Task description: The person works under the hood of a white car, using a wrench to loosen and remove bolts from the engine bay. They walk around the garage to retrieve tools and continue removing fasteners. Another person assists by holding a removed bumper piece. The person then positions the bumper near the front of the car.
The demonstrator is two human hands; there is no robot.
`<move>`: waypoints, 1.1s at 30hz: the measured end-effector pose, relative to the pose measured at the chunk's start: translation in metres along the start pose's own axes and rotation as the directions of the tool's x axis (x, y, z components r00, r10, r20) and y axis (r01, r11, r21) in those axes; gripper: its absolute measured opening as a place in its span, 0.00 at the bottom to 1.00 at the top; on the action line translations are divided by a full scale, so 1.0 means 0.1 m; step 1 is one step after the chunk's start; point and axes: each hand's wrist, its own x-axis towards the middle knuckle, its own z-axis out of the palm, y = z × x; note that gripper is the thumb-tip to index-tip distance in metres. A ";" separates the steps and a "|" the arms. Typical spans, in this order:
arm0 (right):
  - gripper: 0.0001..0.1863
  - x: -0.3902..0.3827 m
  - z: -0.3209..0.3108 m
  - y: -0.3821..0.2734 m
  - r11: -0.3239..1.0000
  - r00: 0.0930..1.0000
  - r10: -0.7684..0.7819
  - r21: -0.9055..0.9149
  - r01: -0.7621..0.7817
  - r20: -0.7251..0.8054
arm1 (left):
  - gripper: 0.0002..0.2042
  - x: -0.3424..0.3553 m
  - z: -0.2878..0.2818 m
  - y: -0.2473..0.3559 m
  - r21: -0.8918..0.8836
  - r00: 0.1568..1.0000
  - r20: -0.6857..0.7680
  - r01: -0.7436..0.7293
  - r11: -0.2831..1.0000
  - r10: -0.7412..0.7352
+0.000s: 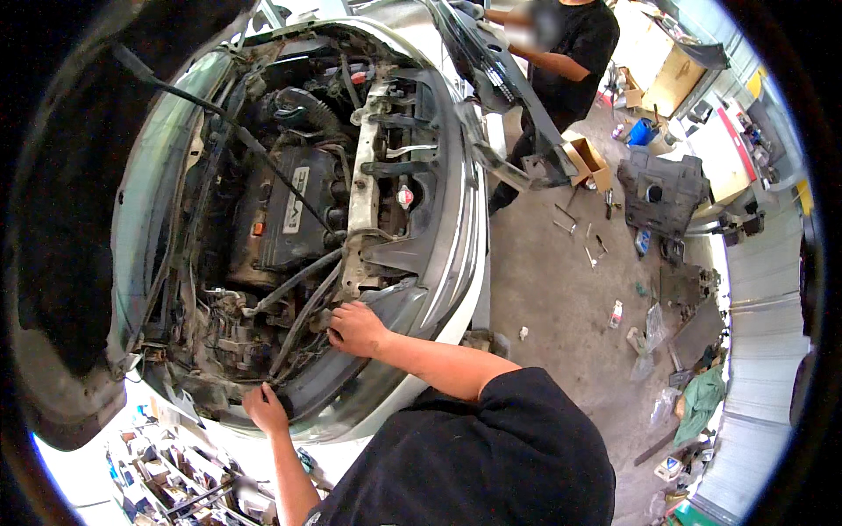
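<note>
A car's engine bay (289,202) lies open in front of me, with the black engine cover (303,202) in its middle. My right hand (358,329) reaches in behind the headlight (368,375), beside the black hoses (307,307); its fingers are curled down and their tips are hidden. Lower left, my left hand (266,409) rests at the inner edge of the fender, near the headlight's rear corner. Its fingers are bent together, and whatever lies under them is too small to make out.
A prop rod (237,131) crosses the bay under the raised hood (61,263). Far right, another person (570,61) holds a long dark panel (500,79) beside the front end. Tools (592,254), a cardboard box (589,162) and a black plastic shield (662,193) lie on the floor.
</note>
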 end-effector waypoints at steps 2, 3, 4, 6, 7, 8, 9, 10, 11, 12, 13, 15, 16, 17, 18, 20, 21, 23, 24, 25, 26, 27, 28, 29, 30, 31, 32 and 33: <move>0.10 0.00 0.01 0.00 1.000 1.000 0.000 0.017 0.001 -0.031 | 0.14 0.04 -0.07 0.06 -0.001 0.997 0.068 0.019 1.000 -0.019; 0.10 -0.01 0.00 0.01 1.000 1.000 0.013 0.020 -0.012 -0.005 | 0.15 0.04 -0.06 0.08 -0.002 0.997 0.067 0.027 1.000 -0.026; 0.10 -0.01 -0.01 0.00 0.999 1.000 0.020 0.024 -0.021 0.018 | 0.15 0.04 -0.06 0.09 0.000 0.998 0.060 0.035 0.999 -0.035; 0.10 -0.02 0.01 0.00 0.999 0.999 0.028 0.032 -0.029 0.035 | 0.15 0.03 -0.05 0.09 0.024 0.999 0.030 0.033 0.999 -0.034; 0.11 -0.02 0.01 0.02 0.999 0.999 0.024 0.032 -0.025 0.027 | 0.15 0.03 -0.01 0.08 0.043 1.000 0.004 0.023 0.999 -0.023; 0.11 -0.02 0.02 0.02 0.999 1.000 0.021 0.032 -0.022 0.019 | 0.15 0.02 0.03 0.06 0.061 1.000 -0.023 0.014 0.998 -0.012; 0.11 -0.02 0.03 0.02 0.999 0.999 0.030 0.041 -0.032 0.026 | 0.15 0.02 0.05 0.03 0.052 0.999 -0.047 0.013 0.999 -0.011; 0.11 -0.02 0.02 0.01 0.998 0.998 0.043 0.047 -0.044 0.034 | 0.15 0.02 0.09 0.01 0.038 0.998 -0.069 0.012 0.999 -0.009; 0.11 -0.02 0.02 0.00 0.997 0.998 0.055 0.052 -0.058 0.043 | 0.15 0.01 0.11 0.00 0.024 0.996 -0.090 0.010 1.000 -0.007; 0.11 -0.02 0.03 0.02 0.998 0.997 0.053 0.042 -0.055 0.051 | 0.15 0.01 0.13 -0.02 0.041 0.996 -0.092 -0.010 0.999 0.013; 0.11 -0.02 0.04 0.03 0.998 0.997 0.050 0.033 -0.052 0.060 | 0.15 0.01 0.11 -0.01 0.058 0.995 -0.092 -0.029 0.998 0.034; 0.11 -0.04 0.06 0.05 0.998 0.996 0.050 0.022 -0.052 0.068 | 0.14 0.02 0.09 0.03 0.100 0.997 -0.071 -0.027 0.995 0.035; 0.12 -0.03 0.06 0.05 0.999 0.997 0.047 0.023 -0.049 0.068 | 0.15 0.02 0.10 0.02 0.104 0.996 -0.077 -0.026 0.994 0.034; 0.12 -0.03 0.05 0.04 0.999 0.997 0.044 0.024 -0.045 0.068 | 0.15 0.01 0.11 -0.01 0.108 0.996 -0.083 -0.024 0.994 0.033; 0.11 -0.03 0.05 0.04 0.999 0.998 0.034 0.032 -0.036 0.059 | 0.15 0.01 0.13 -0.04 0.111 0.996 -0.088 -0.023 0.994 0.033; 0.10 -0.03 0.01 0.03 0.999 0.999 0.013 0.046 -0.015 0.044 | 0.15 0.01 0.12 -0.10 0.110 1.000 0.001 0.028 0.994 -0.028; 0.10 -0.02 0.02 0.03 0.999 0.999 0.012 0.047 -0.014 0.047 | 0.16 0.02 0.12 -0.13 0.111 0.997 0.045 0.053 0.992 -0.059; 0.10 -0.03 0.02 0.04 0.999 0.998 0.014 0.046 -0.017 0.055 | 0.16 0.04 0.08 -0.05 0.104 0.994 0.068 0.073 0.992 -0.080; 0.10 -0.03 0.01 0.04 0.999 0.999 0.015 0.044 -0.017 0.051 | 0.16 0.04 0.06 0.00 0.101 0.993 0.080 0.083 0.991 -0.091; 0.09 -0.03 -0.02 0.04 0.999 0.999 0.012 0.043 -0.014 0.048 | 0.16 0.04 0.05 0.02 0.093 0.995 0.069 0.071 0.993 -0.078; 0.09 -0.03 -0.04 0.03 0.999 0.999 0.009 0.041 -0.011 0.045 | 0.16 0.04 0.04 0.04 0.085 0.996 0.058 0.060 0.995 -0.065; 0.10 -0.03 -0.03 0.02 0.999 0.998 0.016 0.042 -0.019 0.053 | 0.16 0.03 0.03 0.04 0.077 0.998 0.047 0.049 0.996 -0.052; 0.10 -0.03 -0.04 0.02 0.999 0.998 0.023 0.040 -0.025 0.060 | 0.15 0.03 0.06 0.00 0.081 0.999 0.022 0.023 0.996 -0.024; 0.10 -0.03 -0.04 0.01 0.999 0.997 0.029 0.038 -0.032 0.067 | 0.15 0.01 0.11 -0.07 0.085 1.000 -0.004 -0.003 0.996 0.003; 0.10 -0.03 -0.03 0.01 0.999 0.997 0.027 0.037 -0.030 0.066 | 0.15 -0.02 0.13 -0.13 0.090 0.999 -0.030 -0.028 0.996 0.031; 0.11 -0.02 -0.01 0.03 0.999 0.998 0.027 0.032 -0.029 0.064 | 0.15 -0.02 0.14 -0.12 0.079 0.999 -0.037 -0.020 0.997 0.023; 0.12 -0.02 0.01 0.03 0.999 0.998 0.026 0.026 -0.028 0.063 | 0.15 -0.02 0.15 -0.11 0.067 0.999 -0.045 -0.011 0.998 0.014; 0.11 -0.04 0.03 0.03 0.999 0.998 0.036 0.031 -0.037 0.058 | 0.14 -0.03 0.15 -0.10 0.056 0.999 -0.052 -0.001 0.998 0.004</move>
